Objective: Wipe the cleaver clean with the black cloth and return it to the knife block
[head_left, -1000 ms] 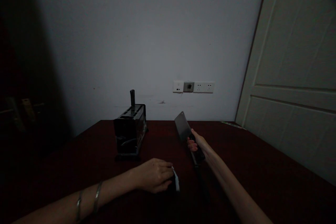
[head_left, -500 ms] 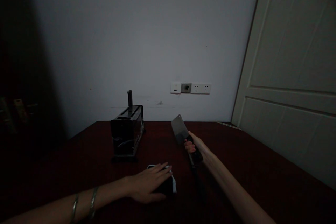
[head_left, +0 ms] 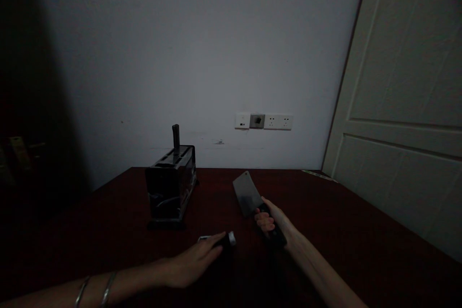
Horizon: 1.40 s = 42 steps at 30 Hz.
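Observation:
My right hand (head_left: 270,224) is wrapped round the black handle of a cleaver (head_left: 247,195). Its broad metal blade points up and to the left, with a small hole near the top corner. My left hand (head_left: 195,260), two bangles on its wrist, grips a small dark object with white edges (head_left: 231,238) low in front of me. The hand hides most of that object, so its kind is not clear. To the left stands a black knife block (head_left: 166,192) with slots on top, one dark handle (head_left: 175,135) sticking up from it.
Everything stands on a dark red table (head_left: 212,187) against a pale wall (head_left: 202,57). Sockets and switches (head_left: 263,121) sit low on the wall. A light panelled door (head_left: 400,106) is at the right. The light is dim.
My left hand lay flat over the dark object; now its fingers are closed round it, and the object looks turned. The cleaver and my right hand are lower in view.

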Each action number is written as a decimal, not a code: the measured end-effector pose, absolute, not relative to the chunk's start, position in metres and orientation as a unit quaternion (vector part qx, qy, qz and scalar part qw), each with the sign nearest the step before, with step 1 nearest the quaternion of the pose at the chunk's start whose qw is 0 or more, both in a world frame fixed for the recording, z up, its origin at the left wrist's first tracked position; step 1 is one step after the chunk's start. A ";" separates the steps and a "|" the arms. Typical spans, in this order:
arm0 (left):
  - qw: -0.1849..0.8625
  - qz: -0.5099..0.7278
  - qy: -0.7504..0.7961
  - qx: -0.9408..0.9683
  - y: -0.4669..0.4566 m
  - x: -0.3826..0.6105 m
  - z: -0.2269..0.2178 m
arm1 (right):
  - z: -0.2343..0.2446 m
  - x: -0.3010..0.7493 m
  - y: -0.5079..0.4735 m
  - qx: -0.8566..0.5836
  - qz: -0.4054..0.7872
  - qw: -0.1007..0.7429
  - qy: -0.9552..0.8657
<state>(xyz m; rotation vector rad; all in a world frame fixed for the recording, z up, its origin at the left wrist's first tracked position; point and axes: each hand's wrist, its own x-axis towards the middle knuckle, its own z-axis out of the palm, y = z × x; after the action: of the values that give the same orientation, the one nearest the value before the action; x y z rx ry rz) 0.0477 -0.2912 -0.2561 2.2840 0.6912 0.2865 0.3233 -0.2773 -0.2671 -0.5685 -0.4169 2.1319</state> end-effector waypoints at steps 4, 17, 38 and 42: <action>0.500 0.241 0.367 0.747 -0.261 0.066 -0.248 | -0.271 0.324 -0.278 -0.203 0.862 0.430 -0.174; 0.075 0.362 0.272 0.888 -0.144 0.147 -0.195 | -0.267 0.311 -0.286 -0.097 0.894 0.376 -0.221; 0.110 0.101 0.156 0.976 -0.146 0.183 -0.207 | -0.265 0.309 -0.292 -0.067 0.837 0.529 -0.125; 0.106 0.082 0.149 0.980 -0.156 0.180 -0.205 | -0.267 0.311 -0.287 -0.048 0.841 0.522 -0.137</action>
<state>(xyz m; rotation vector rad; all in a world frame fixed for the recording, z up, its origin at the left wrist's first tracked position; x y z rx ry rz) 0.1798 -0.1557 -0.2054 2.8862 0.4397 0.2415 0.3110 -0.2869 -0.2674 -0.1138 -0.3293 2.0135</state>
